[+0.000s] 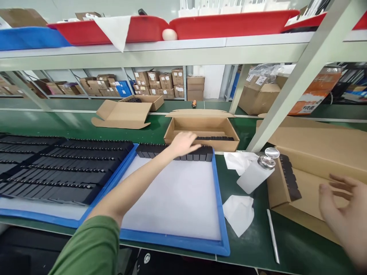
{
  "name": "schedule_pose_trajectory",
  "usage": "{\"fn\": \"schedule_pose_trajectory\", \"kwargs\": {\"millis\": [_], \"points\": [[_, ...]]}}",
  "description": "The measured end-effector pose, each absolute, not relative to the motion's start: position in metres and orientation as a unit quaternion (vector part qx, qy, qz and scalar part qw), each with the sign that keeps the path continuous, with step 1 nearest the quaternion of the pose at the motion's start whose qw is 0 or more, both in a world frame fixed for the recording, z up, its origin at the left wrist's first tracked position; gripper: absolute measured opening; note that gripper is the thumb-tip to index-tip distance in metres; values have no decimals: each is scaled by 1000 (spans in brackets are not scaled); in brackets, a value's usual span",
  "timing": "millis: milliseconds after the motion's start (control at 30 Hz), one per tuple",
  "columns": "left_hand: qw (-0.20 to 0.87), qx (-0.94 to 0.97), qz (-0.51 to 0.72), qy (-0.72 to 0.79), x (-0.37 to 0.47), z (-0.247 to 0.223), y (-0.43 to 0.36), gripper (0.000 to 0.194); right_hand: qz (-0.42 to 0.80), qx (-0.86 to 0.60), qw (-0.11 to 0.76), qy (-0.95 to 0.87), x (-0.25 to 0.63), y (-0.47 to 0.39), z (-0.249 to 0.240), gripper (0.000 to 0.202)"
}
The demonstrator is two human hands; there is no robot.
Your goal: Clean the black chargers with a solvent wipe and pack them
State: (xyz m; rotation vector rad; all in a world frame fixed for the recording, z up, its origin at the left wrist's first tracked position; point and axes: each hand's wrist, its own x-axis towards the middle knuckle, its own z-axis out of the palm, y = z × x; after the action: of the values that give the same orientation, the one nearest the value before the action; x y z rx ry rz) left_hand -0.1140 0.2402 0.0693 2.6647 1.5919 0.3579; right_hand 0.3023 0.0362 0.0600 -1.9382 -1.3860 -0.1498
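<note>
One row of black blocks lines the tray, its white base mostly uncovered; my left hand overlies the row, grip unclear; my right hand is spread.

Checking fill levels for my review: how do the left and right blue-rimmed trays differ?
The left tray holds several rows of black pieces; the right tray has one along its far edge. The left tray shows a strip of white floor; the right tray shows most of its own. Both are blue-rimmed.
</note>
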Motion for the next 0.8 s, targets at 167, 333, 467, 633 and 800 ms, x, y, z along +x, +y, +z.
{"fn": "schedule_pose_trajectory", "kwargs": {"millis": [167,333,467,633,800], "points": [[-50,878,69,471,-110,38,214,46,69,-456,324,-826,145,71,66,49],[-83,875,48,474,-102,33,228,42,74,-492,277,-822,94,185,35,46],[-92,884,43,456,-100,40,233,38,75,-487,251,-833,95,219,31,36],[-96,887,76,445,-103,64,196,43,82,-474,245,-842,95,186,59,41],[-56,883,125,448,-117,82,91,59,133,-442,210,-862,101,87,86,53]]}}
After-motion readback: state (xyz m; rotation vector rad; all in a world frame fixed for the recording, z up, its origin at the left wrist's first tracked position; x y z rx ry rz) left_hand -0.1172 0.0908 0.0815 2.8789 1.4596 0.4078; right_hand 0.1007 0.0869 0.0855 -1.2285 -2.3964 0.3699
